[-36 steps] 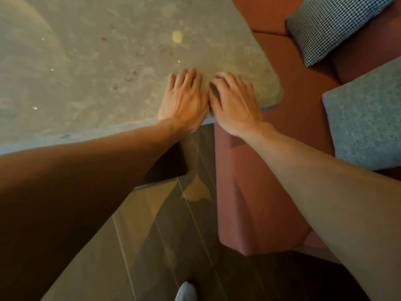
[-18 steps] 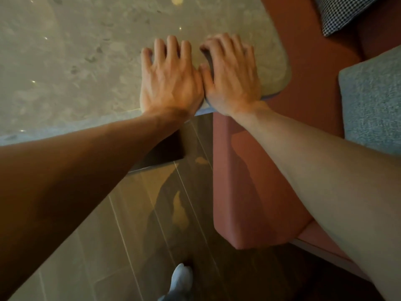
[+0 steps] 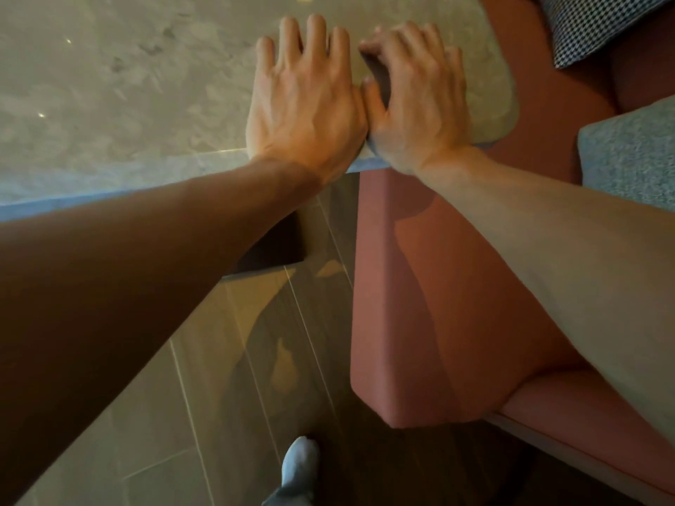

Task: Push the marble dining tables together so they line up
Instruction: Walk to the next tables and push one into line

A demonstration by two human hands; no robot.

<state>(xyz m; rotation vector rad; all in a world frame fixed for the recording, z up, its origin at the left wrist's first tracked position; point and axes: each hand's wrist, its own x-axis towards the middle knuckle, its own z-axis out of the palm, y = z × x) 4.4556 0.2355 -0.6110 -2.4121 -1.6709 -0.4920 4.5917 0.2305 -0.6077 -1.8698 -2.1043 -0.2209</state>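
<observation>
Now, down at the bottom, a foot (image 3: 297, 465) in a grey sock is planted on the floor (image 3: 226, 359), and both arms reach forward over it. To the right, the red bench (image 3: 420, 286) sits just beside the counter (image 3: 128, 85)'s corner, with a grey cushion (image 3: 628, 155) and a checked cushion (image 3: 599, 20) on it.

Up at the near edge, both hands are side by side and touching. Left hand (image 3: 303, 115) lies flat, fingers straight and slightly spread, palm pressing the marble. Right hand (image 3: 420, 107) rests beside it, fingers a little arched, fingertips down on the stone; neither grip curls round anything.

To push well, I'd say keep the heels of the hands low against the edge, lean in with body weight, and drive evenly so the slab doesn't swing toward the bench.

The counter itself is grey-beige marble, mottled with darker veins, its corner rounded, a few glints on top. A second one isn't in view, so alignment can't be judged.
</observation>
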